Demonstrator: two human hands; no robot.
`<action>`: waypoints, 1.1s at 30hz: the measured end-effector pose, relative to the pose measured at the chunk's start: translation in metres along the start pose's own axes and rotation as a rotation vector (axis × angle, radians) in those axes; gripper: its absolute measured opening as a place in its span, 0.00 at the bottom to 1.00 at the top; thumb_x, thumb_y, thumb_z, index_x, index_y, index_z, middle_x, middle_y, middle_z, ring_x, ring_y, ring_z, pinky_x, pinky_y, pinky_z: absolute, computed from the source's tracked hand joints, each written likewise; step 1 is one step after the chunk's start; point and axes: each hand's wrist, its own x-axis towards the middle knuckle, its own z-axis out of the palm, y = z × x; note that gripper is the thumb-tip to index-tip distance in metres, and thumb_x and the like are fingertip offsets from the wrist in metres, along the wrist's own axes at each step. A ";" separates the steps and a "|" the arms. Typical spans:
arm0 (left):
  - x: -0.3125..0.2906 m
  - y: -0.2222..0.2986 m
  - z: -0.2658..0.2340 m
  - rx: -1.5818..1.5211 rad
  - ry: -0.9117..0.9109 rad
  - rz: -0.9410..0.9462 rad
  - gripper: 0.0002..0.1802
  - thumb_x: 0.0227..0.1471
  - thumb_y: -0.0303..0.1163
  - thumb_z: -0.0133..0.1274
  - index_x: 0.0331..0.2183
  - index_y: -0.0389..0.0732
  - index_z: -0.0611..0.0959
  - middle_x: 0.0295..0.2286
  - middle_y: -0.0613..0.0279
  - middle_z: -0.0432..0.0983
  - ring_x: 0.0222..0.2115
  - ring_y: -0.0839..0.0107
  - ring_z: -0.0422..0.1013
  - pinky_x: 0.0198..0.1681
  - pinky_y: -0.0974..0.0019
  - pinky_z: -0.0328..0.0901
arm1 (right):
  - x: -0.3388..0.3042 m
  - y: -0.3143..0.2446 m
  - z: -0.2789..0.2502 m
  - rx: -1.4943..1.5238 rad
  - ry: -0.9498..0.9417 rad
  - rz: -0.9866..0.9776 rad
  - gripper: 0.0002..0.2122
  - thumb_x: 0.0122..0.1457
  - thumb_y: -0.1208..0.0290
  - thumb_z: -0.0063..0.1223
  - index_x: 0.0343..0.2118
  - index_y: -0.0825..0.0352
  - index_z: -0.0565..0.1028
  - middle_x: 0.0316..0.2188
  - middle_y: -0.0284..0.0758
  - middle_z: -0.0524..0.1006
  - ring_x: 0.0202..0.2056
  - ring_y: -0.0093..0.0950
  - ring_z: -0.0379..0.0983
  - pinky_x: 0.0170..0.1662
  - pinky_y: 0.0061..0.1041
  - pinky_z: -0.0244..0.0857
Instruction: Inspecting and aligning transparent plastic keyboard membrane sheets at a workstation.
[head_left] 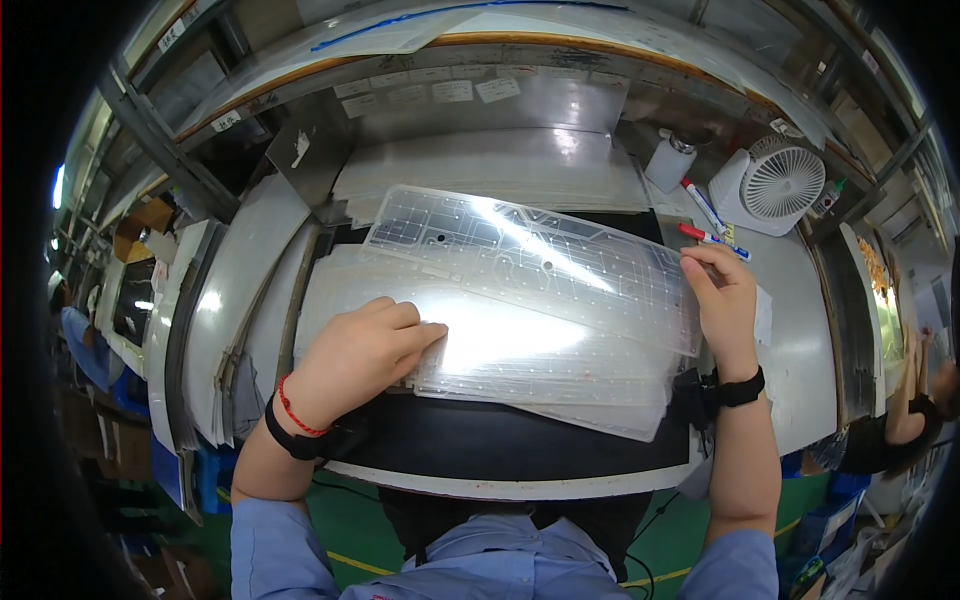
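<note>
counts on the bench
two hands (360, 350) (725, 300), one fan (783, 182) far right, two markers (712, 238) (703, 205), one white bottle (670, 160), one lifted clear sheet (540, 262).

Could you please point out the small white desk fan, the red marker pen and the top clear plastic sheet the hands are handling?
small white desk fan (783, 182), head view, centre of its round grille.
red marker pen (712, 238), head view, middle of its barrel.
top clear plastic sheet (540, 262), head view, its middle.
</note>
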 end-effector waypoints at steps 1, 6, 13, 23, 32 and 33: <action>-0.001 -0.001 0.000 -0.009 -0.007 0.005 0.14 0.46 0.26 0.58 0.39 0.45 0.85 0.29 0.62 0.75 0.32 0.61 0.72 0.36 0.61 0.69 | 0.000 0.000 0.000 0.004 0.001 -0.001 0.06 0.57 0.80 0.59 0.37 0.73 0.79 0.37 0.34 0.76 0.41 0.25 0.72 0.47 0.21 0.64; -0.001 -0.001 0.000 -0.049 -0.001 -0.009 0.14 0.46 0.25 0.58 0.39 0.44 0.85 0.29 0.61 0.75 0.32 0.60 0.72 0.36 0.61 0.69 | 0.000 0.002 0.000 -0.004 0.003 -0.014 0.06 0.57 0.79 0.59 0.37 0.73 0.79 0.37 0.34 0.76 0.40 0.25 0.72 0.47 0.21 0.64; -0.001 -0.001 0.000 -0.029 -0.003 -0.014 0.14 0.46 0.25 0.58 0.39 0.44 0.85 0.30 0.61 0.75 0.32 0.60 0.72 0.36 0.60 0.69 | -0.001 0.000 0.001 0.026 0.001 0.021 0.06 0.57 0.79 0.60 0.37 0.72 0.79 0.37 0.34 0.76 0.40 0.24 0.72 0.46 0.20 0.65; -0.003 -0.005 0.000 -0.071 0.009 -0.011 0.13 0.47 0.26 0.58 0.39 0.43 0.85 0.30 0.59 0.75 0.33 0.59 0.72 0.37 0.60 0.69 | 0.000 0.002 0.002 0.024 -0.001 0.007 0.06 0.57 0.79 0.60 0.37 0.72 0.79 0.37 0.34 0.76 0.40 0.24 0.72 0.46 0.20 0.65; 0.001 -0.017 -0.007 -0.294 0.027 -0.132 0.09 0.53 0.31 0.58 0.38 0.41 0.84 0.29 0.61 0.76 0.28 0.65 0.73 0.32 0.66 0.67 | -0.001 0.002 -0.002 0.048 0.005 0.018 0.06 0.57 0.80 0.59 0.37 0.72 0.80 0.38 0.34 0.76 0.40 0.24 0.73 0.46 0.20 0.65; -0.001 -0.027 -0.010 -0.384 0.055 -0.203 0.09 0.54 0.33 0.58 0.38 0.41 0.84 0.29 0.62 0.76 0.27 0.67 0.73 0.30 0.66 0.67 | -0.001 0.002 -0.003 0.057 0.009 0.019 0.06 0.57 0.81 0.59 0.37 0.72 0.80 0.38 0.34 0.76 0.40 0.24 0.72 0.46 0.20 0.65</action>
